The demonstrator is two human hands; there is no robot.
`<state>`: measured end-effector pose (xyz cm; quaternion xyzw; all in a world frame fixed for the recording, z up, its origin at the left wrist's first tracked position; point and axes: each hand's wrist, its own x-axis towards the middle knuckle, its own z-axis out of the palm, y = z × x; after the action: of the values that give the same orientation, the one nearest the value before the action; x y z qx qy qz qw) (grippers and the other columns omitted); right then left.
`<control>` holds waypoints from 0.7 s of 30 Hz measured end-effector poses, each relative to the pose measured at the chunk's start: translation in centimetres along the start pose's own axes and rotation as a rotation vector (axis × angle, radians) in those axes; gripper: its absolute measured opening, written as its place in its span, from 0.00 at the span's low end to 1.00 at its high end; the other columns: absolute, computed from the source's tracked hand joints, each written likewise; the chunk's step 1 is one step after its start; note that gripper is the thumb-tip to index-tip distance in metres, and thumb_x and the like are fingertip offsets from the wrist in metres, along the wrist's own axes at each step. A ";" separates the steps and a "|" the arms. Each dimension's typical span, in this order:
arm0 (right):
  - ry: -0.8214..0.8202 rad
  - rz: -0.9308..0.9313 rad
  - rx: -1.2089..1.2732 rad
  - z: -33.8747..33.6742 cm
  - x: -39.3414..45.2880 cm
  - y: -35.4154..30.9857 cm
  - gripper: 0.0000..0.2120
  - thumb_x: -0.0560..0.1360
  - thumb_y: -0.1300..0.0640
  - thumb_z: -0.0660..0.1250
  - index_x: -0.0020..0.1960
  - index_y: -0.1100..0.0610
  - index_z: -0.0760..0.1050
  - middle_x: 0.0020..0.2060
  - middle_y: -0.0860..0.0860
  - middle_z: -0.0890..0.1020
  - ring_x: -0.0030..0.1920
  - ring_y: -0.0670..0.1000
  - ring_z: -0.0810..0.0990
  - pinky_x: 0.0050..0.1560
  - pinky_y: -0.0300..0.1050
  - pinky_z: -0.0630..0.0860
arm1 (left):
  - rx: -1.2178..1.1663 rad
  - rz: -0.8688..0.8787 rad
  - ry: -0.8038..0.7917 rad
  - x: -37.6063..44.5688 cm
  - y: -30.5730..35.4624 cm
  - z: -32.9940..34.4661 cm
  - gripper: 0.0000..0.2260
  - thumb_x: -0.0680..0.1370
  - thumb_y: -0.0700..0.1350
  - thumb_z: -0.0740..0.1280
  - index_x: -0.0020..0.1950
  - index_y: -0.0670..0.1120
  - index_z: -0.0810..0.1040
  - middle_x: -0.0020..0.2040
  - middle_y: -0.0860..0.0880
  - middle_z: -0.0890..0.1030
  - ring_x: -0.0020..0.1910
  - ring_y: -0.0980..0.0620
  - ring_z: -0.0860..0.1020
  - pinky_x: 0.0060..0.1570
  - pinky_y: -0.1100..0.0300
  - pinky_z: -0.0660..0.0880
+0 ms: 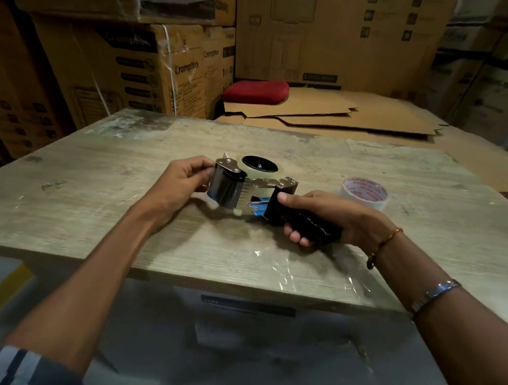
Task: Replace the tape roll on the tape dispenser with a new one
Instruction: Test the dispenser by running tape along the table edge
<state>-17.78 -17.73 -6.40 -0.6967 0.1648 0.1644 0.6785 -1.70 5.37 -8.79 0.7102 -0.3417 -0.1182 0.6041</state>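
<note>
A hand-held tape dispenser (247, 189) with a metal frame and black handle is held just above the wooden table (98, 213). My right hand (319, 219) grips its black handle, thumb on top. My left hand (182, 185) pinches the metal roller end on the left. A clear tape roll (261, 170) on a black hub sits mounted at the dispenser's far side. Another clear tape roll (364, 193) with red print on its core lies flat on the table to the right.
Crumpled clear tape film (298, 271) clings to the table near its front edge. Stacked cardboard boxes (153, 69) stand behind and to the left. Flattened cardboard (354, 112) and a red cushion (256, 90) lie beyond the table.
</note>
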 end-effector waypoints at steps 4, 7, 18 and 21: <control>0.015 -0.033 0.071 -0.8 3.0 -0.9 0.29 0.75 0.47 0.70 0.64 0.71 0.74 0.34 0.57 0.82 0.30 0.50 0.80 0.27 0.39 0.79 | -0.036 -0.015 -0.007 4.2 -1.3 -0.8 0.09 0.81 0.41 0.64 0.55 0.41 0.83 0.53 0.45 0.85 0.49 0.51 0.80 0.53 0.55 0.76; 0.026 -0.021 0.142 -1.7 4.5 -2.1 0.27 0.74 0.48 0.71 0.63 0.68 0.75 0.32 0.55 0.81 0.27 0.48 0.79 0.25 0.38 0.77 | -0.091 -0.024 -0.011 6.9 -1.1 -1.6 0.07 0.81 0.39 0.64 0.54 0.42 0.82 0.52 0.45 0.84 0.50 0.51 0.80 0.49 0.58 0.78; 0.025 0.118 0.394 -1.7 1.8 -10.2 0.26 0.71 0.48 0.71 0.63 0.62 0.77 0.31 0.56 0.79 0.24 0.47 0.76 0.22 0.37 0.75 | -0.085 -0.269 0.182 11.0 6.7 -3.2 0.03 0.79 0.40 0.69 0.48 0.48 0.78 0.45 0.45 0.80 0.43 0.52 0.79 0.46 0.52 0.79; 0.044 0.142 0.421 -1.6 0.2 -12.7 0.27 0.70 0.47 0.72 0.63 0.62 0.78 0.32 0.56 0.79 0.25 0.47 0.76 0.22 0.38 0.74 | 0.020 -0.324 0.347 11.7 9.6 -3.4 0.03 0.78 0.43 0.71 0.44 0.48 0.78 0.42 0.52 0.79 0.41 0.55 0.76 0.45 0.57 0.74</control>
<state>-11.81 -19.05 4.90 -0.5299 0.2590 0.1585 0.7918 5.62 0.32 3.91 0.7712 -0.1156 -0.0864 0.6200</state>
